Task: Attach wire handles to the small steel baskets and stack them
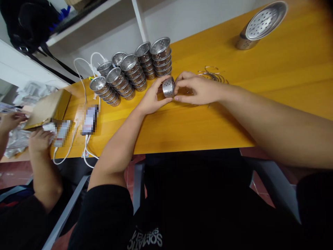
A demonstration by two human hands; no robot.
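Note:
My left hand [153, 95] is wrapped round a small perforated metal strainer basket [168, 87], which lies tilted on its side a little above the table. My right hand [194, 88] is pinched at the basket's right end, thumb and fingertips close against its edge. Whether a thin piece sits between those fingertips is hidden. Just behind and under my right hand lies a loose pile of thin curved metal wires [213, 75]. Left of my hands stand several stacks of the same strainer baskets [131, 69], open ends up.
At the far right, a larger perforated metal piece [262, 24] stands tilted on the table. Two phones with white cables [85, 149] lie left. Beyond them, a co-worker's hand [40, 140] is beside a cardboard box [49, 107] and clear plastic bags. A shelf edges the table's back.

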